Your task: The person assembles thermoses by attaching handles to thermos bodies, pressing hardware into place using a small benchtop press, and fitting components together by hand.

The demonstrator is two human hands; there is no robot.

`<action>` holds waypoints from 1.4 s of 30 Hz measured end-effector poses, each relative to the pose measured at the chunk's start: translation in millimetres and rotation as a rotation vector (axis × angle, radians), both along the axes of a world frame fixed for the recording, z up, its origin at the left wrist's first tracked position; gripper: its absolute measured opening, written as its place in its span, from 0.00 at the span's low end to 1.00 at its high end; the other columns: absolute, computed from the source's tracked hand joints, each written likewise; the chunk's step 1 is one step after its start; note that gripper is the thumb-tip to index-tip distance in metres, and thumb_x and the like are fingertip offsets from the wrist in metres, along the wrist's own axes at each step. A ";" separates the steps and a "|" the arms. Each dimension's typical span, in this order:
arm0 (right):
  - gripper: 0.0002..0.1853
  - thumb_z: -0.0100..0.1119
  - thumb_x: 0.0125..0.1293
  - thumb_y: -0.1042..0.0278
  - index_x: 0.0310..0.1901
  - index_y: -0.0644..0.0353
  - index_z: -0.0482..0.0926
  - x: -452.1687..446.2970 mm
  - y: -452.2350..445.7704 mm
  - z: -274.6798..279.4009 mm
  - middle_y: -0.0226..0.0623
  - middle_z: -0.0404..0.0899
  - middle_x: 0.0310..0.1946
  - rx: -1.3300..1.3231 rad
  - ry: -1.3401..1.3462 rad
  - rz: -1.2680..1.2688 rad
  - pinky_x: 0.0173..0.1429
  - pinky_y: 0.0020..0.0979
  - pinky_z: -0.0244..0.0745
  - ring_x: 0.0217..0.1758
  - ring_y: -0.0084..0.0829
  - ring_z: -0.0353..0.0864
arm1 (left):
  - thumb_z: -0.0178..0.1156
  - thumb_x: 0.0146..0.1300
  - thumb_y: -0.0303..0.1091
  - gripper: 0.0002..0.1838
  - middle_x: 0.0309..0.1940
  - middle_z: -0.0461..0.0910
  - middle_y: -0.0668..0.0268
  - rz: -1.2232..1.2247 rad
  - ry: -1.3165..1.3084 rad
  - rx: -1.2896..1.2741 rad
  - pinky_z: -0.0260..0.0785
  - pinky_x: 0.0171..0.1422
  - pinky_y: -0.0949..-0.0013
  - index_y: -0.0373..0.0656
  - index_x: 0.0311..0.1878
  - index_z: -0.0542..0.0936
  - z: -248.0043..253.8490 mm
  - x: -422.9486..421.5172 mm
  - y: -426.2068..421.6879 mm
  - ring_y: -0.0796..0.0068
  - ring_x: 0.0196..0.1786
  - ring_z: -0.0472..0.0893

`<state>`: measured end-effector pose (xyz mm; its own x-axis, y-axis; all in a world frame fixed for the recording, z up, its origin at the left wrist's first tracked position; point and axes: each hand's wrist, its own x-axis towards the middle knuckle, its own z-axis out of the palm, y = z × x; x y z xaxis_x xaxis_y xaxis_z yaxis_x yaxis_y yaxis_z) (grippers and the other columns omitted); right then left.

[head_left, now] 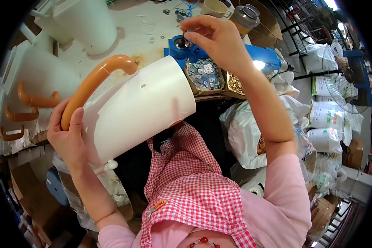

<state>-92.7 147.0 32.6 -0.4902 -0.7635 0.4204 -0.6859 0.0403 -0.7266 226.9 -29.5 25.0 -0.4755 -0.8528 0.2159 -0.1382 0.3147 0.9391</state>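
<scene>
Handle [85, 86] gripped, hold of right hand [217, 40] unclear

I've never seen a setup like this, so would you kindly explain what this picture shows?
There is no robot here: a camera worn on a person's head looks forward and down at their own two bare hands. The left hand grips an orange handle alongside a white cylinder. The right hand is raised by a blue machine; anything between its fingertips is too small to identify. On the table stand white containers, and a box of washers sits near its edge.
</scene>
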 end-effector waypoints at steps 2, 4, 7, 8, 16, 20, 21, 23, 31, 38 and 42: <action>0.11 0.64 0.68 0.73 0.51 0.63 0.84 14.6 19.6 2.7 0.33 0.87 0.39 -0.083 0.015 -0.052 0.47 0.25 0.80 0.40 0.20 0.85 | 0.72 0.65 0.32 0.17 0.29 0.76 0.75 -0.011 -0.002 0.021 0.54 0.27 0.83 0.36 0.53 0.82 0.2 -1.1 -0.5 0.90 0.24 0.66; 0.10 0.66 0.66 0.71 0.48 0.62 0.85 18.2 52.4 -21.7 0.35 0.87 0.38 -0.026 -0.226 -0.055 0.45 0.26 0.80 0.37 0.24 0.86 | 0.72 0.65 0.32 0.17 0.28 0.75 0.76 0.007 0.022 0.018 0.54 0.27 0.83 0.35 0.53 0.82 -1.8 -1.3 -0.8 0.90 0.23 0.65; 0.09 0.67 0.63 0.67 0.43 0.60 0.87 13.5 70.5 -65.2 0.37 0.87 0.37 0.273 -0.312 -0.122 0.44 0.30 0.80 0.35 0.30 0.86 | 0.72 0.65 0.32 0.17 0.27 0.75 0.75 0.008 0.024 0.003 0.54 0.27 0.83 0.35 0.54 0.82 -2.9 0.1 -1.4 0.90 0.23 0.66; 0.09 0.67 0.62 0.65 0.41 0.59 0.87 12.3 73.9 -75.8 0.37 0.87 0.37 0.511 -0.160 -0.198 0.45 0.32 0.80 0.37 0.33 0.86 | 0.72 0.65 0.32 0.17 0.27 0.75 0.75 0.002 0.020 0.004 0.54 0.27 0.83 0.35 0.54 0.82 -2.8 -0.4 -2.4 0.90 0.23 0.66; 0.08 0.65 0.60 0.61 0.37 0.52 0.88 1.1 51.2 -116.6 0.35 0.86 0.37 0.612 0.411 -0.176 0.52 0.40 0.79 0.46 0.41 0.84 | 0.68 0.68 0.33 0.18 0.31 0.77 0.73 0.017 -0.030 -0.048 0.53 0.26 0.82 0.34 0.56 0.81 -6.4 2.8 -4.4 0.89 0.22 0.65; 0.07 0.65 0.61 0.67 0.39 0.57 0.88 6.3 62.1 -107.9 0.37 0.87 0.36 0.569 0.167 -0.197 0.44 0.39 0.78 0.36 0.43 0.84 | 0.68 0.68 0.33 0.18 0.31 0.77 0.73 0.033 -0.020 -0.034 0.53 0.26 0.82 0.34 0.56 0.80 -7.8 5.0 -4.2 0.89 0.23 0.65; 0.07 0.66 0.61 0.68 0.39 0.58 0.88 6.4 65.2 -107.7 0.37 0.87 0.35 0.505 0.135 -0.202 0.41 0.37 0.78 0.34 0.40 0.84 | 0.69 0.68 0.33 0.18 0.31 0.77 0.73 0.032 -0.023 -0.027 0.52 0.26 0.82 0.34 0.57 0.80 -7.1 4.3 -4.1 0.89 0.23 0.65; 0.07 0.66 0.61 0.68 0.39 0.58 0.88 9.1 69.7 -103.5 0.36 0.88 0.34 0.442 0.106 -0.208 0.39 0.35 0.78 0.31 0.37 0.84 | 0.69 0.68 0.33 0.18 0.31 0.77 0.73 0.031 -0.022 -0.019 0.52 0.26 0.82 0.34 0.57 0.80 -6.5 2.4 -3.4 0.89 0.23 0.65; 0.04 0.64 0.60 0.80 0.37 0.66 0.85 2.3 82.4 -101.4 0.33 0.88 0.38 0.259 -0.347 -0.194 0.43 0.21 0.76 0.36 0.17 0.82 | 0.68 0.68 0.33 0.19 0.29 0.75 0.74 -0.002 -0.019 -0.021 0.53 0.27 0.83 0.34 0.58 0.80 -4.9 0.0 -0.9 0.90 0.24 0.65; 0.04 0.65 0.59 0.80 0.37 0.65 0.84 3.4 84.0 -99.9 0.31 0.87 0.36 0.266 -0.366 -0.249 0.44 0.20 0.76 0.37 0.17 0.81 | 0.69 0.68 0.34 0.19 0.29 0.74 0.75 -0.012 -0.020 -0.043 0.53 0.27 0.83 0.34 0.58 0.80 -5.0 -0.8 -1.9 0.90 0.24 0.66; 0.05 0.65 0.58 0.78 0.37 0.64 0.84 3.0 85.9 -104.0 0.29 0.84 0.31 0.232 -0.333 -0.306 0.42 0.21 0.76 0.34 0.17 0.80 | 0.69 0.68 0.34 0.19 0.28 0.73 0.75 -0.013 -0.010 -0.035 0.53 0.27 0.83 0.34 0.57 0.80 -5.0 -2.5 -1.9 0.90 0.24 0.66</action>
